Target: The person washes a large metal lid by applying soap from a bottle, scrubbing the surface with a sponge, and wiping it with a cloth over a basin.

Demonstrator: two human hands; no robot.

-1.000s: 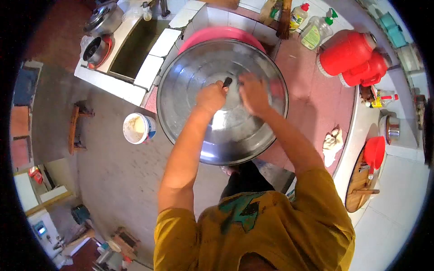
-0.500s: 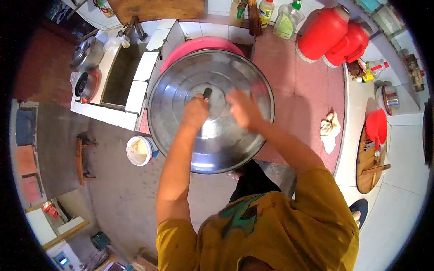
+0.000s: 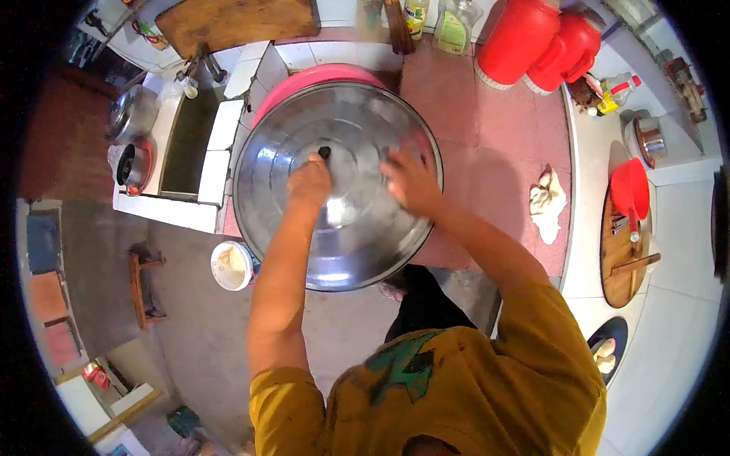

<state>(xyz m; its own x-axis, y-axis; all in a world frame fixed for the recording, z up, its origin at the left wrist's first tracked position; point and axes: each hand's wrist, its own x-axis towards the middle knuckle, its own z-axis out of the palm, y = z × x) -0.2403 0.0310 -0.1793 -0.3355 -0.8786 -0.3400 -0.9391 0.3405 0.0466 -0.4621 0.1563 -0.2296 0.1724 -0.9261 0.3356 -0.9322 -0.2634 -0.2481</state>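
Observation:
A large round metal lid (image 3: 357,239) lies in front of me, tilted over the pink basin (image 3: 319,74), whose rim shows behind it. My left hand (image 3: 310,180) is closed on the lid's handle, and the handle's black end (image 3: 325,152) sticks out past the fingers. Over the right half of the lid is my right hand (image 3: 411,182), its fingers apart and slightly blurred. Whether those fingertips touch the metal I cannot tell. What lies beneath the lid is hidden.
A white bucket (image 3: 233,266) stands left of the lid. Red thermoses (image 3: 521,42) and bottles (image 3: 457,29) line the back of the red counter. A white cloth (image 3: 547,205) lies to the right, near a red ladle (image 3: 630,190). A sink (image 3: 190,144) is at the left.
The lid and my left hand have shifted left in the view, along with the surroundings. My left hand stays closed on the handle; my right hand keeps its place in view.

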